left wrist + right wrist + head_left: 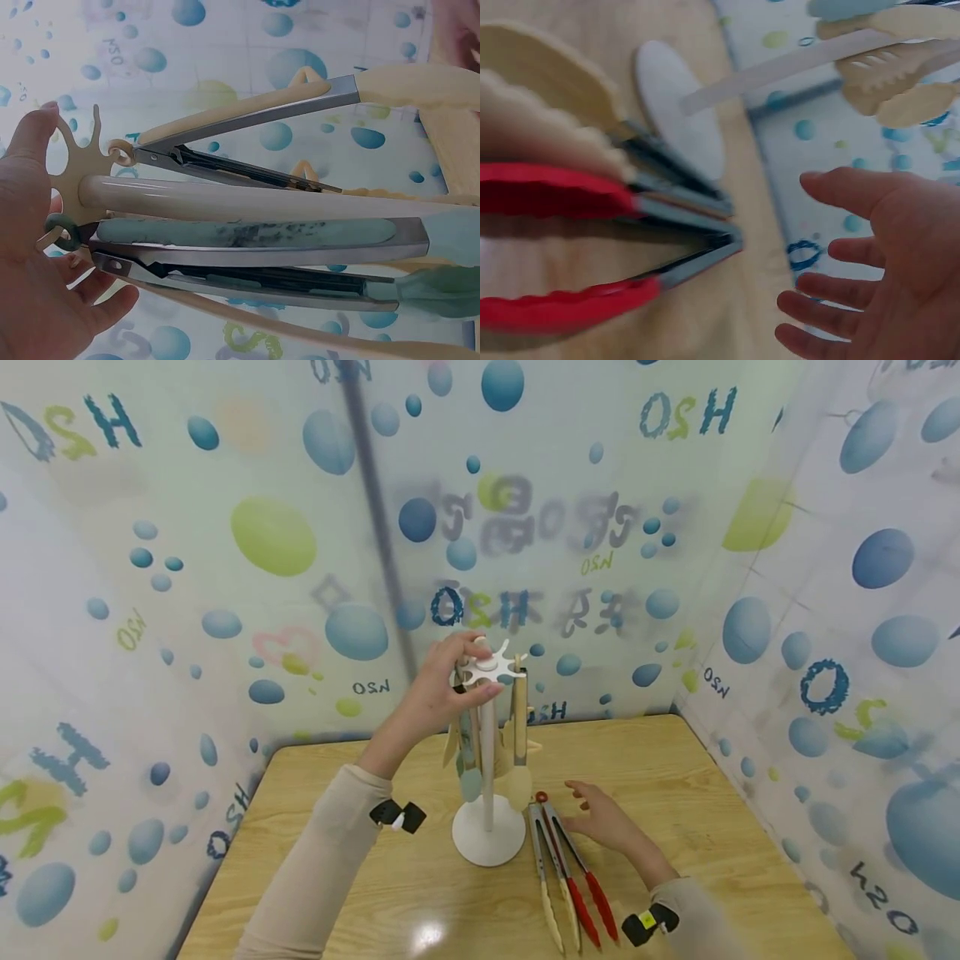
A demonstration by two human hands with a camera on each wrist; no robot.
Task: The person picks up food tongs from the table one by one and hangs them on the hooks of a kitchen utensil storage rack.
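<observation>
My left hand (438, 685) grips the hooked top of a white utensil stand (488, 735), thumb on one side and fingers on the other. From its hooks hang cream tongs (247, 112), green tongs (262, 232) with scuffed handles, and several other kitchen utensils, partly hidden behind the pole. My right hand (603, 818) hovers over the table just right of two more pairs of tongs, fingers spread and holding nothing. One pair has red tips (562, 191), the other cream tips (547, 120); both lie side by side with their tips towards me.
The stand's round white base (468, 839) rests on a wooden table (360, 877). Curtains (187, 635) printed with bubbles and lettering enclose the table at the back and both sides.
</observation>
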